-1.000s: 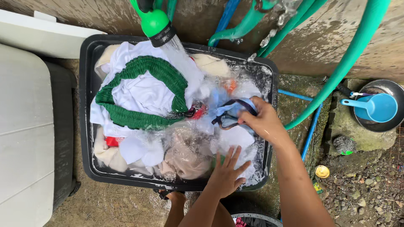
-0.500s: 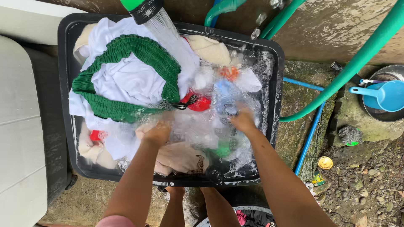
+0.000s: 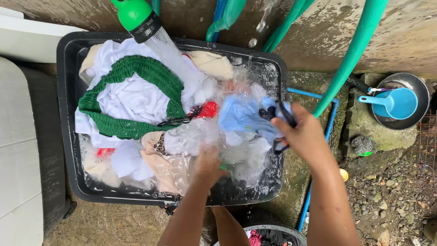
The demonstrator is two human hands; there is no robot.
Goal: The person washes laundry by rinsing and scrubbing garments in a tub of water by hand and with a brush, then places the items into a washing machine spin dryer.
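A black plastic tub (image 3: 66, 118) holds soapy water and several wet clothes. My right hand (image 3: 304, 135) grips a light blue garment with dark trim (image 3: 246, 116) and holds it up over the tub's right side. My left hand (image 3: 207, 165) is blurred, low in the water at the tub's front middle, pressing on pale cloth; whether it grips anything is unclear. A white garment (image 3: 132, 98) with a ruffled green band (image 3: 150, 73) lies at the left. A green spray nozzle (image 3: 136, 18) pours water into the tub from the back.
Green hoses (image 3: 355, 50) and blue pipes (image 3: 318, 95) run along the wet concrete wall. A metal basin (image 3: 421, 91) with a blue dipper (image 3: 393, 102) stands at the right, a scouring pad (image 3: 362, 145) beside it. A white lidded container (image 3: 20, 150) sits at the left.
My right hand has lifted the light blue garment out of the water to the right. My left hand has shifted right, toward the tub's front middle.
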